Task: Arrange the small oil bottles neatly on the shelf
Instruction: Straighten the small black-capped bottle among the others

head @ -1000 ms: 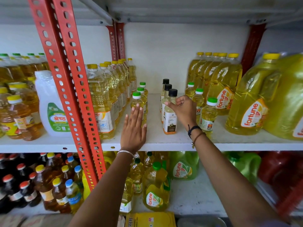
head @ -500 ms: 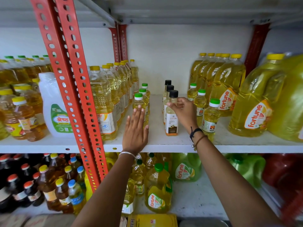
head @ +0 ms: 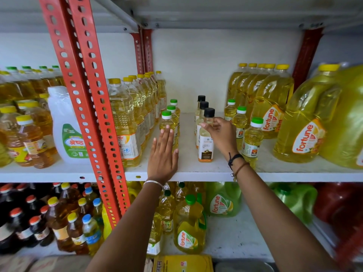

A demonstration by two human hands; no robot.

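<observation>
Far left of the shelf (head: 192, 170): amber oil bottles (head: 29, 140) and a white jug (head: 64, 124) with a green label, standing behind the red upright (head: 88, 107). Right of the upright, a row of tall yellow-capped bottles (head: 125, 122) runs back toward the wall.

Just beside that row, three small green-capped bottles (head: 167, 119) stand in a file, front to back. My left hand (head: 162, 156) lies flat, fingers straight and together, palm against the front one of the file; fingertips reach its shoulder. Nothing is grasped in that hand, it only rests against the bottle. A silver bangle (head: 153, 184) sits on the wrist.

Middle of the shelf: three black-capped bottles (head: 205, 146) in a file, upright, apart from the green-capped file with bare shelf between. My right hand (head: 222, 136) has its grip on the front one, fingers curled around its neck just under the cap. Dark cord (head: 233, 159) and brown band on that wrist.

Right of my hand: three more small green-capped bottles (head: 252, 138) in a loose diagonal, the nearest close to my wrist. Behind them, a row of handled jugs (head: 273, 107). Far right, very large jugs (head: 308, 122) labelled "fortune".

Below: more bottles on the lower shelf.
</observation>
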